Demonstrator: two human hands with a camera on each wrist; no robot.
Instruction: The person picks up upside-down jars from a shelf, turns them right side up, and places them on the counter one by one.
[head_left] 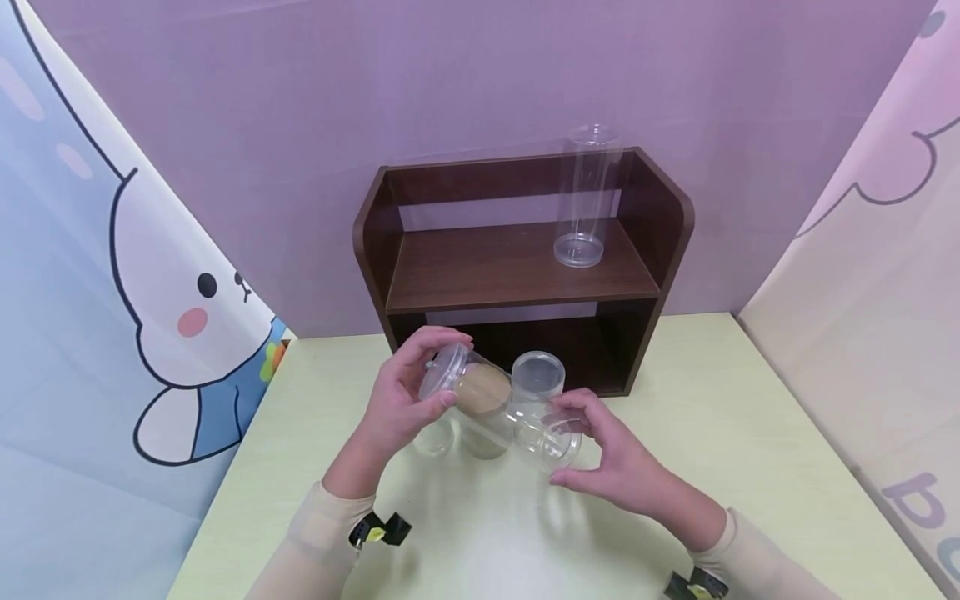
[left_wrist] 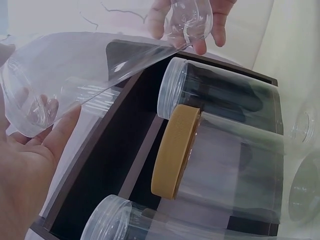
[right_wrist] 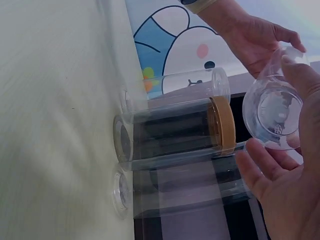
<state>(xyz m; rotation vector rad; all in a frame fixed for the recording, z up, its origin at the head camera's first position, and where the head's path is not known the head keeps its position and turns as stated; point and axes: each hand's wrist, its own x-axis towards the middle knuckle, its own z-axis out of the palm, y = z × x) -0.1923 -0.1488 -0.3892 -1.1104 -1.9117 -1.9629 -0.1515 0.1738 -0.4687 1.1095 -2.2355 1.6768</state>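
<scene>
Both hands hold a clear plastic jar tilted in the air above the table. My left hand grips its upper left end, thumb in front and fingers behind. My right hand holds the rounded base, with thumb and fingers on opposite sides in the right wrist view. Just behind and below stands a clear jar with a tan lid. Clear-lidded jars flank it, one with its lid on the right and another on the left. The held jar partly overlaps them in the head view.
A dark brown two-tier shelf stands at the back of the pale table. On its upper tier, at the right, is a tall clear jar. Printed cloths hang at the sides, with a purple cloth behind.
</scene>
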